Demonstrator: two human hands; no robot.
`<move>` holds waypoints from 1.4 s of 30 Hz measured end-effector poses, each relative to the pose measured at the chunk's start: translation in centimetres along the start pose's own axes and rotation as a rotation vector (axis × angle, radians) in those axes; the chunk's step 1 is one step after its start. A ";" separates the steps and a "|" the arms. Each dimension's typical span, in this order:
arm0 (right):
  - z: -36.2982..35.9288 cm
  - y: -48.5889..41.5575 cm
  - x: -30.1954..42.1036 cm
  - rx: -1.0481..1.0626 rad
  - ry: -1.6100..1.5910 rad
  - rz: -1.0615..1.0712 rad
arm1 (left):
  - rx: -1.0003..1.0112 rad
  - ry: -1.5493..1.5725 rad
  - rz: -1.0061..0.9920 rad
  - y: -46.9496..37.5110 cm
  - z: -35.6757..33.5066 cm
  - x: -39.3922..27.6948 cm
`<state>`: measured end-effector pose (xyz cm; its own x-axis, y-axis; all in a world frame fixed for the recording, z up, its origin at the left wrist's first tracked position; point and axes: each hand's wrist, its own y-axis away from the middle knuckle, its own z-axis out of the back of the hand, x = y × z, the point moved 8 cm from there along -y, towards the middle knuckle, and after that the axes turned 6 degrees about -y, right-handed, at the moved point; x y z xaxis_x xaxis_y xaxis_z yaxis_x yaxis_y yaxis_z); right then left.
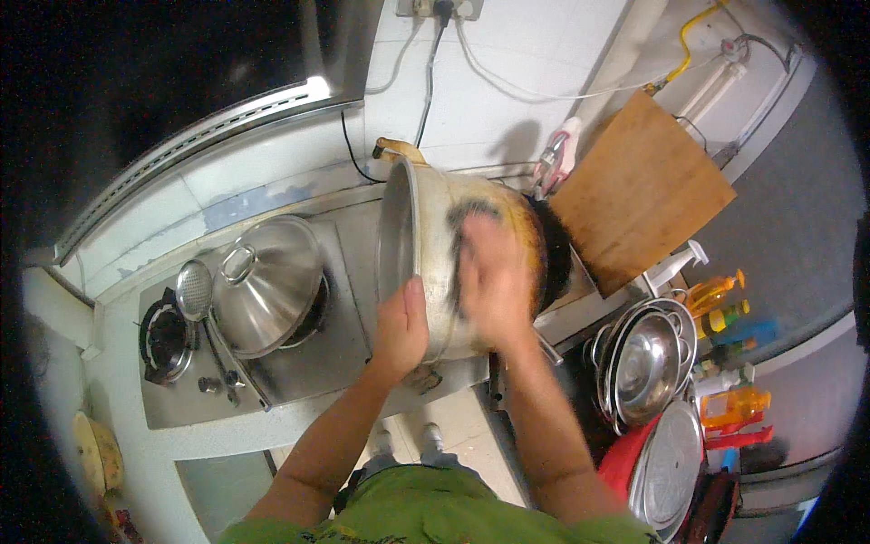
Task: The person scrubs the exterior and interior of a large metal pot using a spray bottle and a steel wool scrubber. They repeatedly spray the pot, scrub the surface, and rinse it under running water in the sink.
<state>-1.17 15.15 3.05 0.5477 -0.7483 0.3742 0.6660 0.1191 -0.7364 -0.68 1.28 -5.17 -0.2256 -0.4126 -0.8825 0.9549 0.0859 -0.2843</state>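
Observation:
A large metal cooking pot [435, 204] lies tipped on its side, its mouth facing left and its scorched, yellow-brown base to the right. My left hand [402, 326] grips the near part of its rim, thumb along the edge. Against the outer wall of the pot is my right hand [499, 279], blurred by motion. A dark patch borders its fingers; whether that is a pad or a shadow I cannot tell. One pot handle [401, 149] sticks up at the far side.
Left of the pot, a gas hob [285, 381] carries a domed steel lid [265, 292] and a perforated skimmer [195, 289]. A wooden board [642, 197] leans at the right. Nested steel bowls [646, 367], a red basin [622, 455] and several bottles [734, 408] stand nearer.

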 end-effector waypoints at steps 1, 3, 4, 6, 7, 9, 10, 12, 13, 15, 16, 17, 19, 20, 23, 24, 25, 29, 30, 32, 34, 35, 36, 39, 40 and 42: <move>0.5 -2.8 -2.5 -0.001 0.043 -0.033 | 0.013 -0.063 -0.023 0.4 -0.1 -0.4; -0.1 -7.4 -9.8 0.262 0.142 -0.417 | 0.043 -0.047 -0.057 1.3 -0.5 -1.5; -0.1 -7.8 -10.2 0.283 0.137 -0.412 | 0.053 -0.032 -0.073 1.6 -0.7 -2.0; -0.5 -8.5 -10.7 0.324 0.114 -0.396 | 0.044 -0.026 -0.095 1.7 -1.1 -1.9; -1.1 -7.6 -7.2 0.235 0.008 -0.326 | 0.012 -0.042 -0.081 1.5 -0.5 -1.0; -0.1 -3.3 0.0 0.043 -0.038 0.047 | -0.010 -0.049 -0.070 1.4 0.1 -0.7; 0.1 -0.6 2.5 0.005 -0.114 0.058 | -0.016 -0.051 -0.061 1.5 0.3 -0.5; 0.2 0.9 4.3 0.038 -0.095 0.057 | 0.003 0.002 -0.055 1.8 0.5 -0.5; 0.1 0.9 3.9 0.033 -0.092 0.055 | 0.017 0.023 -0.058 1.9 0.5 -0.6; -1.4 -4.2 0.2 0.123 -0.038 -0.049 | 0.027 0.047 -0.064 2.6 0.2 -0.4; -2.9 -7.1 -2.4 0.265 0.058 -0.183 | 0.033 0.053 -0.071 2.9 -0.1 -0.3; -3.5 -9.4 -4.9 0.395 0.165 -0.317 | 0.041 0.019 -0.108 3.3 -0.5 -0.5; -5.2 -11.5 -7.8 0.511 0.241 -0.425 | 0.033 -0.050 -0.195 3.9 -1.0 -0.7; -5.1 -11.6 -7.4 0.464 0.230 -0.368 | 0.068 -0.035 -0.174 4.1 -1.0 -0.7; -3.1 -7.1 1.1 0.171 -0.007 -0.094 | 0.080 0.005 -0.124 4.1 0.1 0.6; -2.4 -4.4 3.0 0.159 -0.140 -0.033 | 0.062 0.034 -0.157 4.0 0.3 0.7; -1.0 -2.0 6.3 0.079 -0.082 0.098 | 0.041 0.061 -0.179 4.3 0.4 0.9; -1.5 -3.8 4.4 0.096 -0.138 -0.004 | 0.083 0.023 -0.165 5.1 0.4 0.8; -2.6 -5.8 1.9 0.185 -0.073 -0.118 | 0.079 0.024 -0.187 5.0 0.2 0.1; -4.9 -10.1 -3.8 0.330 0.058 -0.253 | 0.070 -0.014 -0.246 4.8 -0.5 -0.9; -5.7 -11.6 -4.0 0.372 0.086 -0.263 | 0.060 -0.064 -0.264 4.7 -0.4 -0.4; -5.1 -10.9 -3.7 0.339 0.059 -0.253 | 0.063 -0.065 -0.266 4.6 -0.6 -0.7; -5.3 -9.9 -2.3 0.322 0.007 -0.242 | 0.069 -0.051 -0.225 4.7 0.0 -0.6; -1.8 -4.1 4.2 0.188 -0.150 0.038 | 0.034 -0.020 -0.204 4.5 0.4 0.4; -1.2 -2.8 5.1 0.127 -0.150 0.101 | 0.018 -0.019 -0.224 4.5 0.3 0.5; -2.2 -3.9 4.2 0.177 -0.167 0.036 | 0.083 0.068 -0.121 4.4 0.6 0.6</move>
<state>-2.58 10.08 6.28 0.6391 -0.6251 0.4481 0.7146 0.2671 -0.6465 3.51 0.89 -6.78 -0.3495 -0.3532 -0.8678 0.9321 -0.0375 -0.3602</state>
